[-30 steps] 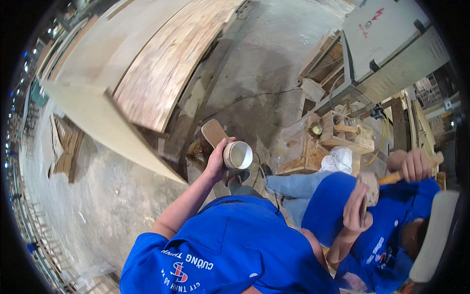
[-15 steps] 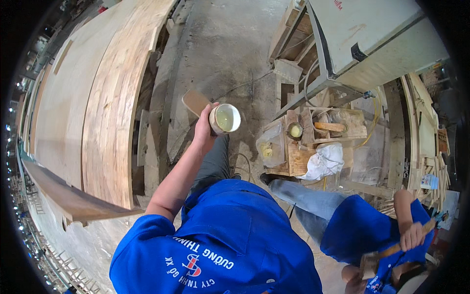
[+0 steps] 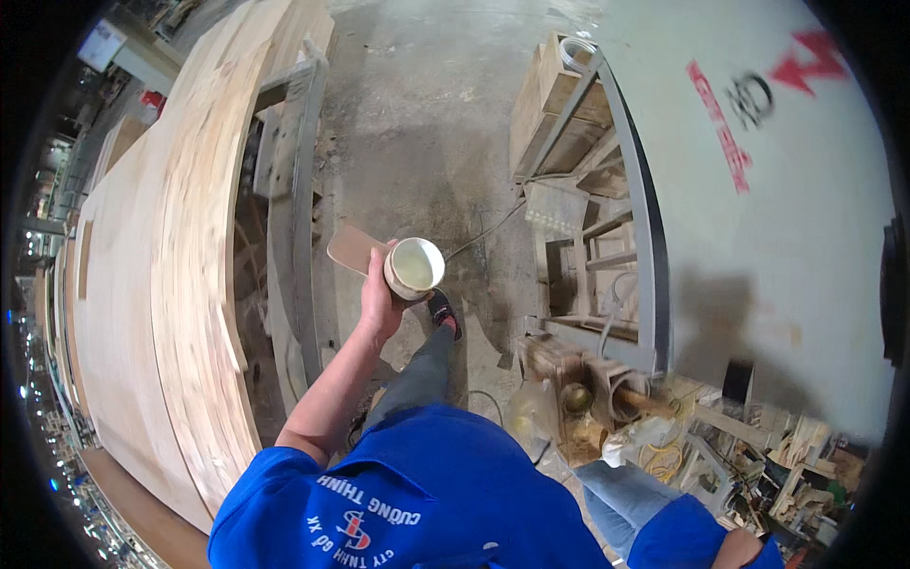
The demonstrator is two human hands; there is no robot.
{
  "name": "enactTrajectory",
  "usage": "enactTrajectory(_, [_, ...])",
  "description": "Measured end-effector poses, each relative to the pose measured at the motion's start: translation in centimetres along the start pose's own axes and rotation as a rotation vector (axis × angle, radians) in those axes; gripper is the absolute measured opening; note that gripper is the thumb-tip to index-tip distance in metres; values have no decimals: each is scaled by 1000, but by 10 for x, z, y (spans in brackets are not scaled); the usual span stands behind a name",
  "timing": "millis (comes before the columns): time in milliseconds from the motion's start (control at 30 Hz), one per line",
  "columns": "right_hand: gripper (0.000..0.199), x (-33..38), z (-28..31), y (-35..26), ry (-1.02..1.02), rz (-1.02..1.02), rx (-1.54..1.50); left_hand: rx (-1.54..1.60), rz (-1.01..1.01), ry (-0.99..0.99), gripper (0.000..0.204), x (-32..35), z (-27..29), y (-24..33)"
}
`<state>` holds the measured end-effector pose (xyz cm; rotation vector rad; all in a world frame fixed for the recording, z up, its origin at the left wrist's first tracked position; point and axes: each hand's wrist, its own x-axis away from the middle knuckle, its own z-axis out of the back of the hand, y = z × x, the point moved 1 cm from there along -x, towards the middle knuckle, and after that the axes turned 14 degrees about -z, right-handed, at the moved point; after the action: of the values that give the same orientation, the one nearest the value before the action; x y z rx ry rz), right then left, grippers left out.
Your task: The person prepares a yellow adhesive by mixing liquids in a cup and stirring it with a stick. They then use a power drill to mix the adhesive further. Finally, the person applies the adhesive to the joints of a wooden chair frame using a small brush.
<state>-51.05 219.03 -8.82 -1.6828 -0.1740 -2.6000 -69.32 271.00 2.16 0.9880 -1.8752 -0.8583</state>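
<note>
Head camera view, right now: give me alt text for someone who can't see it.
A left hand holds a round whitish cup of pale liquid and a flat, brown, round-ended paddle above a grey floor. Long, light wooden boards lie stacked at left; a pale-grey metal cabinet stands at right; the wearer's blue shirt shows below.

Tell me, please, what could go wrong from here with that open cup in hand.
The open cup in the left hand could spill its pale liquid if tilted, having no lid. The flat brown piece in the same grip might slip loose. The thin cable lying on the floor could catch a shoe.
</note>
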Motion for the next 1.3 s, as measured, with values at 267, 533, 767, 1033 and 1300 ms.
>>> enactTrajectory(267, [35, 8, 79, -206, 2, 61, -59, 69, -31, -7, 55, -133, -30, 87])
enactTrajectory(533, [35, -14, 138, -334, -45, 63, 33, 85, -173, 34, 55, -262, -46, 164])
enactTrajectory(767, [35, -61, 213, -476, -91, 44, 16, 112, -103, 78, 55, -441, -83, 186])
enactTrajectory(1033, [35, -81, 306, -636, -137, 28, -138, 71, -135, 80, 58, -642, -169, 232])
enactTrajectory(1300, [35, -92, 355, -790, -160, -29, -455, -32, -78, -19, 59, -856, -246, 262])
